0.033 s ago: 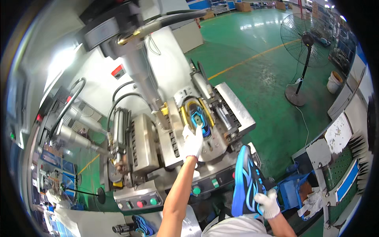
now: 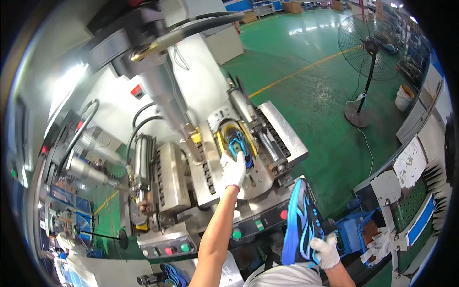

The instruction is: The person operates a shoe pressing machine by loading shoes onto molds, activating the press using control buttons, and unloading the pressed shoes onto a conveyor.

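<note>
At the machine's yellow-edged cradle (image 2: 220,142), your left hand (image 2: 233,170) reaches forward in a white glove, its back turned up toward you. Your left forearm (image 2: 216,232) rises from the lower edge, almost straight at the wrist and leaning slightly right. The thumb is spread from the fingers, which sit at the near end of the blue-and-black seated shoe (image 2: 237,141) lying in the cradle; whether the tips actually touch it, you cannot tell from this view. Low on the right, your right hand (image 2: 326,251), also gloved, is bent in close before your body, fingers curled, pinching the near right edge of the blue held shoe (image 2: 297,222). That shoe points lengthwise toward the machine (image 2: 174,179), well apart from your left hand.
</note>
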